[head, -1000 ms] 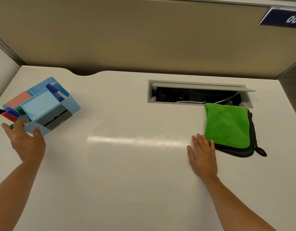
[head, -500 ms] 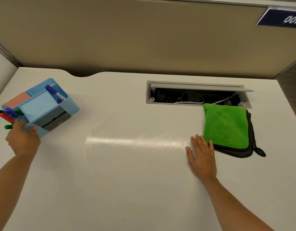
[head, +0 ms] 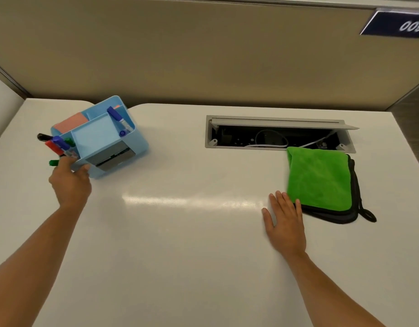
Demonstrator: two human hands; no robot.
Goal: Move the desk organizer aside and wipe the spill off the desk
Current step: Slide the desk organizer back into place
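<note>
A light blue desk organizer (head: 100,138) with several markers and pink notes in it is at the left of the white desk (head: 180,244). My left hand (head: 70,182) grips its near corner, and it looks tilted. A folded green cloth (head: 319,178) with a dark edge lies at the right, just below the cable hatch. My right hand (head: 285,223) rests flat on the desk, fingers apart, its fingertips touching the cloth's near left corner. No spill stands out on the glossy surface.
An open cable hatch (head: 279,134) with wires inside is sunk into the desk at the back right. A tan partition wall (head: 203,55) runs along the far edge. The desk's right edge is close to the cloth.
My left hand closed on the organizer's near corner and the organizer shifted right and away in view. The right hand stayed flat beside the cloth.
</note>
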